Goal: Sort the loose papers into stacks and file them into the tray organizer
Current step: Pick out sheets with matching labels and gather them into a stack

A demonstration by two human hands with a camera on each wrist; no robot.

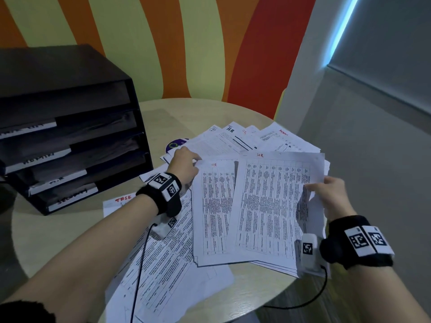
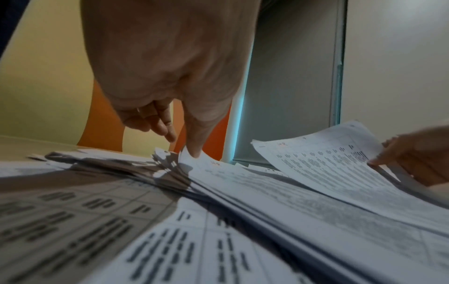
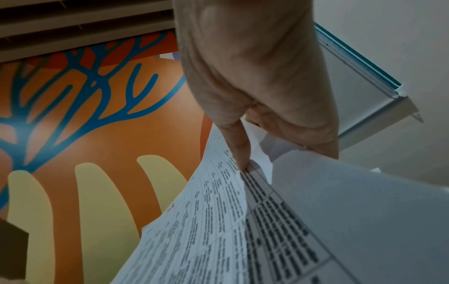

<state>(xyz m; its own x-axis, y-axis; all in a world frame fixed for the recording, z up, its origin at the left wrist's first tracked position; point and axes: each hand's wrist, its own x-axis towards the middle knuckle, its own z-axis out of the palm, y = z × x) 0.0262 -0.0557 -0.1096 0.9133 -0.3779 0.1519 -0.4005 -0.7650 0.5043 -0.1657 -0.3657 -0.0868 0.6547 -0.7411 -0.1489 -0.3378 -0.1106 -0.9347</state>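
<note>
- Most of the loose papers (image 1: 247,145) lie unsorted, fanned across the round bench (image 1: 163,108) in overlapping layers; a few carry red or black handwritten tags ("HR", one that looks like "Admin").
- One HR stack (image 1: 213,213) is forming mid-bench, top sheet tagged "HR". Left hand (image 1: 185,165) pinches its top-left corner, thumb on the sheet, fingers curled under the edge.
- Right hand (image 1: 331,197) pinches the right edge of a second HR-tagged table sheet (image 1: 272,206), lifted and tilted, overlapping the stack's right side. My read: it's about to join that stack.
- Another printed sheet (image 1: 168,271) lies under the left forearm, near edge of bench; a sheet headed in red (image 1: 121,201) sits beside the organizer.
- Tray organizer (image 1: 70,127), black, stands on the bench's left side, apart from the pile. Four shelves with white label strips; the labels are hard to read from here. Can't tell what the shelves hold, they're too dark.
- Status: early. Sorting under way, filing seemingly not begun.
- Purple disc (image 1: 175,144) pokes out from under the far papers.
</note>
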